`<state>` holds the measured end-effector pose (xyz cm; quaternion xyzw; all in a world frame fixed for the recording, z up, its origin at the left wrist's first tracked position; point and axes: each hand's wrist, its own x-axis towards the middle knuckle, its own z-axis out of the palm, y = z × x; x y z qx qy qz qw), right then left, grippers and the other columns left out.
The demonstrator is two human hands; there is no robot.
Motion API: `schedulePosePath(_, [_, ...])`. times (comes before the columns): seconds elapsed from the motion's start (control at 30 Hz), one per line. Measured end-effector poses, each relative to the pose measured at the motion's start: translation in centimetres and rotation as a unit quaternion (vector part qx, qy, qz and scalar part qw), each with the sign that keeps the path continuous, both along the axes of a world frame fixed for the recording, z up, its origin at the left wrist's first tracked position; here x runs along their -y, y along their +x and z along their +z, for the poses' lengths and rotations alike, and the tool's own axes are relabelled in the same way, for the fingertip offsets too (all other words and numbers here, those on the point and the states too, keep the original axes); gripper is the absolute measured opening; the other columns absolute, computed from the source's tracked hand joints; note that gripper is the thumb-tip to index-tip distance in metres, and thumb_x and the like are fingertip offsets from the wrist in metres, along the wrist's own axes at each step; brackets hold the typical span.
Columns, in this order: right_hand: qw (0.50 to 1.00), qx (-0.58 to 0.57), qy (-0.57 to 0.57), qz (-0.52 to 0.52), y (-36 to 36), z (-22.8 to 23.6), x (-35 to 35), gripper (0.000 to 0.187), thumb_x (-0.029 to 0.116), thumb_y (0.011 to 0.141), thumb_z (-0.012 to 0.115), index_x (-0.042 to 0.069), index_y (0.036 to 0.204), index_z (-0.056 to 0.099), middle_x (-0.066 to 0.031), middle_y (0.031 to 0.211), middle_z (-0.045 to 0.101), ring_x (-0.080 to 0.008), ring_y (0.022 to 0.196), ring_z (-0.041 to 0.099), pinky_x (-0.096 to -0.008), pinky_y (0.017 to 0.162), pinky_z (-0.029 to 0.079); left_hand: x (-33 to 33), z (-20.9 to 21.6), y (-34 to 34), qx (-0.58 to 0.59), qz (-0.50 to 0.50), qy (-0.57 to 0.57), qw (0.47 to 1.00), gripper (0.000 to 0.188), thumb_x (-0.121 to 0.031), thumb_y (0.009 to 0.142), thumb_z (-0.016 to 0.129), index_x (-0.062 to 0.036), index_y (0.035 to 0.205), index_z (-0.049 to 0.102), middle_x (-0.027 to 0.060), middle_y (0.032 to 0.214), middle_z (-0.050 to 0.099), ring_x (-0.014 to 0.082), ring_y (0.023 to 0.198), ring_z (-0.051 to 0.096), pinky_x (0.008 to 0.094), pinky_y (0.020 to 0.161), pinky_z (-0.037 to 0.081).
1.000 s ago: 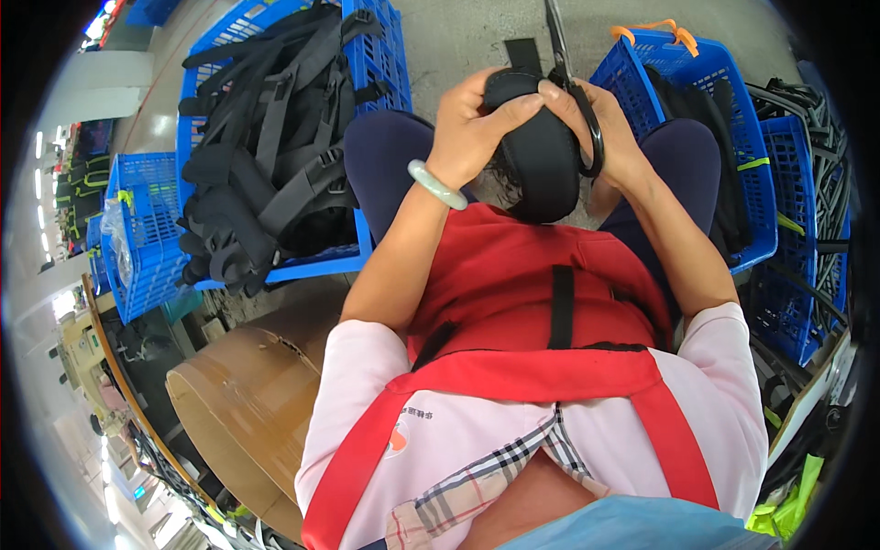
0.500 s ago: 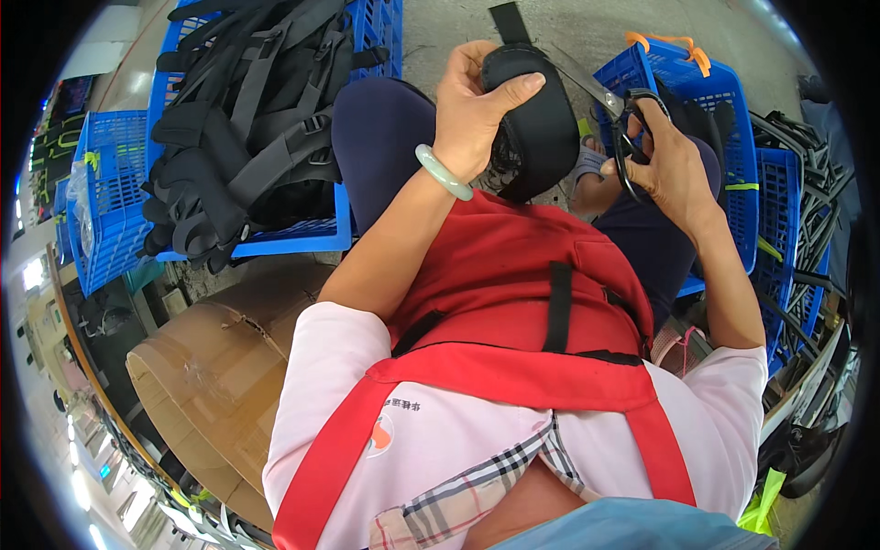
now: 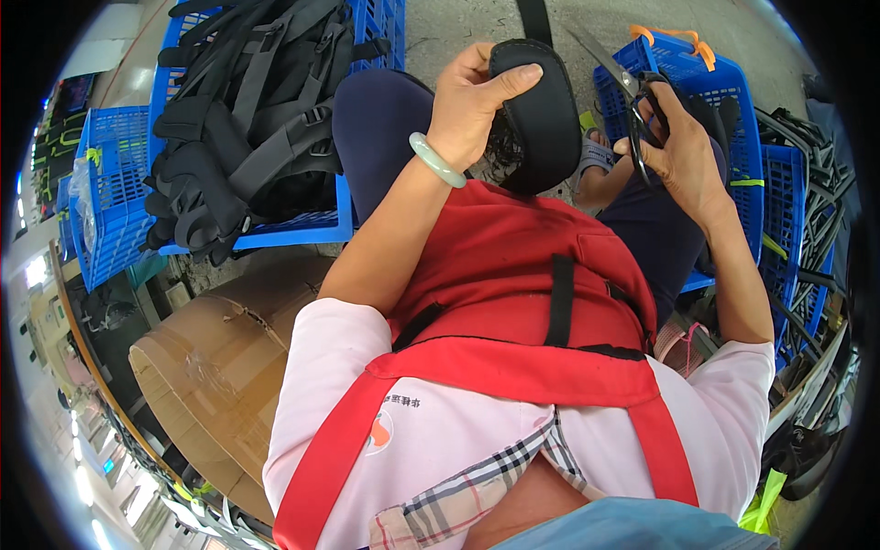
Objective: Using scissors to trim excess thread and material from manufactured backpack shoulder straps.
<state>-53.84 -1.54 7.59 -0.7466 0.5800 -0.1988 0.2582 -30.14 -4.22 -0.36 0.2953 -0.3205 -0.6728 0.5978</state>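
My left hand (image 3: 469,103) grips a black padded strap (image 3: 550,124) at its upper left edge, the thumb lying across its face. The pad curves downward, and frayed dark threads (image 3: 502,151) show along its inner side. From its top a flat black webbing tail (image 3: 534,20) runs up out of the picture. Metal scissors (image 3: 627,81) with black handles are in my right hand (image 3: 686,156), fingers through the loops. Their blades point up and left toward the webbing, apart from the pad. Both hands are above my lap and the red apron (image 3: 513,261).
At left, a blue crate (image 3: 344,215) is heaped with black and grey straps (image 3: 266,119). Another blue crate (image 3: 738,96), with an orange tie, is beside my right knee. A cardboard box (image 3: 211,367) sits at lower left. More crates with dark strips stand far right.
The padded strap has shifted slightly right and turned, and more of its webbing tail shows at the top. My right hand and the scissors have moved a little right and up.
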Motion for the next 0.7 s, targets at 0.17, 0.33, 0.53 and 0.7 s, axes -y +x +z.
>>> schedulePosePath(0.17, [0.999,-0.045,0.008,0.016,0.3,0.6,-0.4,0.062,0.042,0.068,0.080,0.004,0.104,0.047,-0.0076,0.075,0.047,-0.0222,0.061,0.045,-0.0345,0.059,0.043,-0.2,-0.1,0.7,0.016,-0.072,-0.013,0.997,0.027,-0.005,0.082,0.072,0.0017,0.106,0.063,0.0049,0.092,0.067,0.0098,0.080,0.063,0.0258,0.073,0.053])
schedulePosePath(0.33, [0.994,-0.096,0.037,0.029,-0.3,0.8,-0.6,0.065,0.046,0.067,0.079,0.005,0.106,0.047,-0.0096,0.076,0.049,-0.0270,0.061,0.051,-0.0363,0.060,0.044,-0.8,1.7,0.0,-0.028,-0.052,0.003,0.998,0.024,-0.005,0.087,0.067,0.0017,0.110,0.064,0.0047,0.093,0.066,0.0101,0.084,0.063,0.0235,0.074,0.053])
schedulePosePath(0.53, [0.988,-0.118,0.089,0.032,-0.3,-0.2,-1.1,0.065,0.045,0.068,0.079,0.005,0.109,0.048,-0.0121,0.081,0.053,-0.0323,0.067,0.056,-0.0395,0.063,0.045,-0.5,0.5,0.4,-0.023,-0.096,-0.007,0.995,0.020,-0.006,0.088,0.066,0.0032,0.106,0.065,0.0058,0.093,0.067,0.0110,0.081,0.064,0.0234,0.072,0.054])
schedulePosePath(0.7, [0.993,-0.108,0.013,0.045,0.1,-1.0,-1.2,0.064,0.041,0.069,0.079,0.006,0.113,0.049,-0.0125,0.081,0.055,-0.0362,0.073,0.060,-0.0408,0.065,0.047,-0.7,0.4,0.5,-0.034,-0.118,0.015,0.992,0.018,-0.007,0.087,0.066,0.0039,0.102,0.065,0.0063,0.091,0.068,0.0115,0.077,0.065,0.0241,0.070,0.054])
